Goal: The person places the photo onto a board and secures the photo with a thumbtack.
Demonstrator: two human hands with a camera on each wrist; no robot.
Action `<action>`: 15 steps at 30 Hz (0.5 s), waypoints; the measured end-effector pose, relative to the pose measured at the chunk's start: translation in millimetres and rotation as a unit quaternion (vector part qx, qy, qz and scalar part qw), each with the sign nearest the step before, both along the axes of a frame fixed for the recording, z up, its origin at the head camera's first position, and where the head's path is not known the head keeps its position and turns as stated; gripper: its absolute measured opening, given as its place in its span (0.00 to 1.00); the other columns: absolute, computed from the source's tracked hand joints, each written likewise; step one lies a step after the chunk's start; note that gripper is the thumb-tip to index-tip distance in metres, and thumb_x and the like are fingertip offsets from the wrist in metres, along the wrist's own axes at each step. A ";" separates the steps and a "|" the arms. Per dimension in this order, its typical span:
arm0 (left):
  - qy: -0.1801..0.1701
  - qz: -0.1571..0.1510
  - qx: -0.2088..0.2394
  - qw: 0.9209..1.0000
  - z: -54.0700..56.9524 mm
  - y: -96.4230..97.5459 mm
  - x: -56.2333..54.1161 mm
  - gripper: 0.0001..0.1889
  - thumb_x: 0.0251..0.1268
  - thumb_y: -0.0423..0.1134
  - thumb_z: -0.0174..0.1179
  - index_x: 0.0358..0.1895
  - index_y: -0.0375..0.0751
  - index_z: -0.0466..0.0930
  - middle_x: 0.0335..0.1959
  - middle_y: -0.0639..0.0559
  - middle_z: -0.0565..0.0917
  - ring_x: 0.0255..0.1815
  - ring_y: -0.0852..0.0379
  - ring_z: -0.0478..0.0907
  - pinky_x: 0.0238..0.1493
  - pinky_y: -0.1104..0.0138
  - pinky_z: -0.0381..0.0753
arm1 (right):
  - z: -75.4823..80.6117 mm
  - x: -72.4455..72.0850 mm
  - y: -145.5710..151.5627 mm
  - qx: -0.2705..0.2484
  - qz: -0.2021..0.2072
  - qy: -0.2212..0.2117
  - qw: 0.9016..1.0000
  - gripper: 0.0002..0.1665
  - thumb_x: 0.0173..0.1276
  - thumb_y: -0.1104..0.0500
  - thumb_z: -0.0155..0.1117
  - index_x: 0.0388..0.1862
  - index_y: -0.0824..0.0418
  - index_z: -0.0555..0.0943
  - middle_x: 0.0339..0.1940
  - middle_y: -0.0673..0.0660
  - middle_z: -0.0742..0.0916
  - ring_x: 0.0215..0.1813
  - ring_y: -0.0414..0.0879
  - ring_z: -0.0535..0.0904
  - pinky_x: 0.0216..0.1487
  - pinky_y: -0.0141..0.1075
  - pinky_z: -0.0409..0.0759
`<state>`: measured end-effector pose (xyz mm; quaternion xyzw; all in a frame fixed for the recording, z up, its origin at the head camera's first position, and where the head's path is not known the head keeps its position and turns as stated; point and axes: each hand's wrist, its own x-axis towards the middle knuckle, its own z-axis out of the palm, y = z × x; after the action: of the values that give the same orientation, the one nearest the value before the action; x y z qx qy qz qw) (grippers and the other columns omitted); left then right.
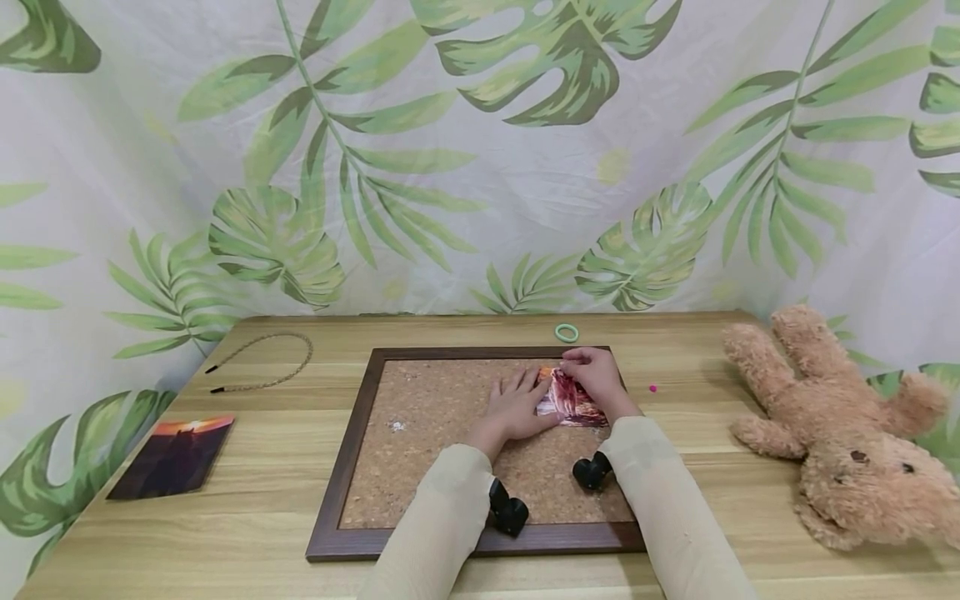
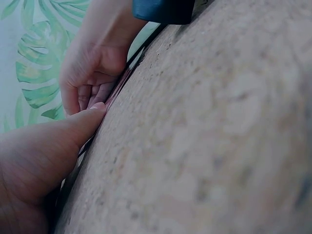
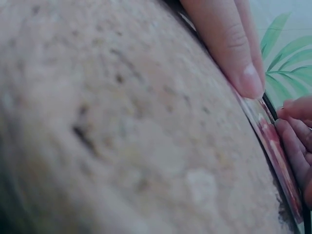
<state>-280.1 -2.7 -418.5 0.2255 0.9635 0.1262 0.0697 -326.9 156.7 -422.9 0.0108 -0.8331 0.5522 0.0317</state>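
Observation:
A photo print (image 1: 572, 406) in red, orange and white lies on the right part of a cork board (image 1: 435, 450) with a dark wooden frame. My left hand (image 1: 516, 410) rests flat with spread fingers on the cork, its fingertips and thumb at the photo's left side. In the right wrist view, the left thumb (image 3: 234, 53) presses the photo's near edge. Over the photo's top edge is my right hand (image 1: 592, 377), fingers bent and fingertips close together. I cannot tell whether a small thing sits between those fingertips.
A pink pushpin (image 1: 652, 388) and a mint-green ring (image 1: 566, 333) lie beyond the board. At left are a braided cord band (image 1: 303, 358) and a sunset photo (image 1: 176, 458). A teddy bear (image 1: 832, 417) lies at right. Black wrist cameras (image 1: 510, 515) hang under both wrists.

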 end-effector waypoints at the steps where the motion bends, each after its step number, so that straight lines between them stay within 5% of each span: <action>1: 0.000 0.000 0.001 1.000 0.0 -0.2 0.3 0.35 0.58 0.63 0.41 0.67 0.52 0.50 0.68 0.50 0.44 0.66 0.51 0.36 0.58 0.48 0.36 | -0.1 -0.4 -0.2 0.002 -0.001 -0.003 1.000 0.12 0.55 0.65 0.61 0.38 0.70 0.80 0.34 0.60 0.82 0.35 0.45 0.76 0.33 0.32 0.71; 15: 0.003 0.001 0.010 1.000 -0.3 -0.7 0.6 0.35 0.57 0.62 0.43 0.66 0.50 0.53 0.67 0.49 0.46 0.66 0.50 0.38 0.58 0.48 0.38 | 0.0 0.5 -0.8 0.098 -0.002 0.023 0.995 0.07 0.53 0.62 0.64 0.30 0.65 0.82 0.30 0.56 0.82 0.33 0.46 0.74 0.33 0.35 0.69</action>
<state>-279.5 -3.4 -418.7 0.2259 0.9625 0.1357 0.0645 -326.5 155.9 -423.0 0.0252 -0.8822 0.4674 0.0506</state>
